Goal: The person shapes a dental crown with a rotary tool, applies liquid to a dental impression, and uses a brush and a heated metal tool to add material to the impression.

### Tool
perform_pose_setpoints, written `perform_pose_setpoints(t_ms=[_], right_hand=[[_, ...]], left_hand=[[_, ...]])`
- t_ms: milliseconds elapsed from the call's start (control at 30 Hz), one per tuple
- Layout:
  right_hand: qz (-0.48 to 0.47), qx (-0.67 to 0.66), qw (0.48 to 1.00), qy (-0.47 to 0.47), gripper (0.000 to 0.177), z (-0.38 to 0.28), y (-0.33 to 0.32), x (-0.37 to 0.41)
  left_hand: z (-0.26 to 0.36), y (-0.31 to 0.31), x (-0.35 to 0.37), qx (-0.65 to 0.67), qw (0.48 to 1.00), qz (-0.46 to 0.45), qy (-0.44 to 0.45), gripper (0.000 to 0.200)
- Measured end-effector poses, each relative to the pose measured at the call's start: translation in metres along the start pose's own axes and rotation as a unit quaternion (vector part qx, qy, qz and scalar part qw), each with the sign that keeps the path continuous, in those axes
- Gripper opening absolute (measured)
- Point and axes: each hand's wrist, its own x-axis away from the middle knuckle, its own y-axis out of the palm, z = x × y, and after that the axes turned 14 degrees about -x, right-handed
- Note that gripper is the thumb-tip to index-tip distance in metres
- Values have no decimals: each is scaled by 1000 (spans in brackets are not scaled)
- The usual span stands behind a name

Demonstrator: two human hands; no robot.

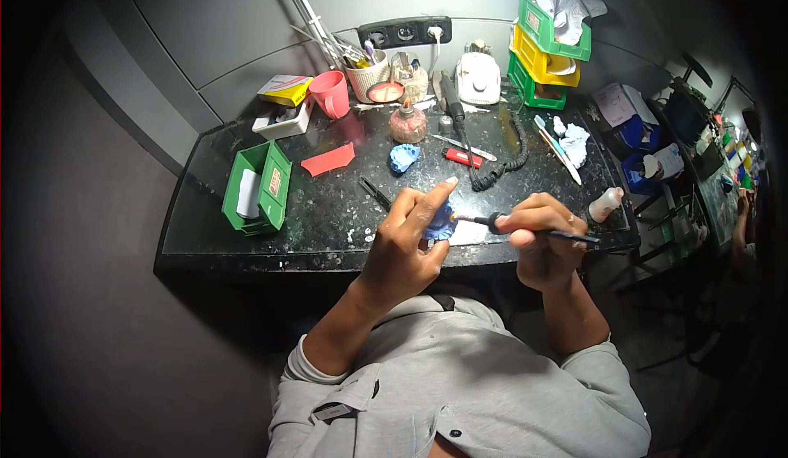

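Note:
Near the front edge of the black speckled desk point(328, 245), my left hand point(408, 232) grips a dark blue molded piece point(442, 225) between thumb and fingers. My right hand point(544, 232) holds a thin dark-handled tool point(480, 221) like a pen, its tip at the blue piece, where a small yellowish spot shows. Under the hands lies a white sheet point(469, 234). Behind them is a light blue molded piece point(404, 158), and a black slim tool point(375, 191) lies left of the hands.
A glass burner point(408, 123), red lighter point(463, 158), metal blade tool point(465, 147) and coiled black cable point(513, 163) lie behind. Green bin point(261, 187), red sheet point(328, 159) and pink mug point(330, 94) are left; small bottle point(606, 204) and stacked bins point(546, 52) right.

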Motion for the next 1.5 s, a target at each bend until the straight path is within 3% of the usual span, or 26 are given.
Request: perform_pose_setpoints(t_ms=[233, 300, 367, 433, 500, 533, 567, 667, 767, 933, 1033, 1133, 1233, 1300, 1333, 1367, 1400, 1433, 1500], right_hand=[[-116, -20, 993, 21, 19, 5, 2, 3], [-22, -57, 998, 14, 18, 8, -1, 7], [48, 8, 995, -88, 21, 16, -16, 3], [103, 39, 990, -89, 23, 15, -43, 4], [194, 27, 981, 6, 24, 3, -75, 6], [221, 57, 974, -3, 27, -3, -94, 2], [244, 168, 955, 34, 28, -17, -113, 0], [260, 347, 897, 88, 25, -25, -163, -3], [227, 403, 877, 131, 23, -16, -180, -5], [203, 423, 871, 144, 25, 5, -180, 3], [198, 421, 863, 199, 25, 17, -185, 13], [153, 381, 837, 362, 29, 17, -183, 19], [155, 446, 819, 327, 32, -5, -178, 35], [247, 343, 862, 279, 34, -17, -184, 61], [210, 422, 825, 314, 35, -37, -176, 64], [149, 405, 824, 368, 37, -46, -176, 79], [109, 321, 810, 478, 40, -47, -177, 101], [28, 275, 817, 506, 41, -41, -181, 135], [-13, 265, 719, 642, 49, -34, -164, 186]], left_hand=[[-6, 9, 5, -30, 998, -57, -7, 68], [-9, 9, 4, -19, 998, -57, -18, 67], [-12, 9, 3, -8, 998, -56, -28, 66], [-14, 9, 3, -9, 998, -32, -57, 64], [-17, 11, 1, -18, 998, -11, -58, 63], [-19, 12, 1, -22, 997, -9, -71, 62], [-21, 14, 1, -27, 996, -7, -84, 62], [-28, 18, 0, -37, 995, 0, -89, 63], [-29, 23, -2, -28, 995, -10, -93, 63], [-29, 24, -1, -21, 995, -18, -95, 63], [-31, 22, 1, -37, 994, -8, -103, 62], [-34, 20, 2, -17, 992, -11, -127, 59], [-33, 17, 2, 52, 985, -16, -165, 58], [-45, 19, 6, 61, 983, -11, -173, 56], [-47, 18, 8, 117, 973, -17, -201, 56], [-50, 16, 10, 170, 958, -19, -229, 56], [-54, 16, 11, 132, 973, -1, -190, 57], [-57, 15, 12, 105, 977, -2, -185, 56], [-67, 19, 18, 128, 971, 5, -203, 55]])
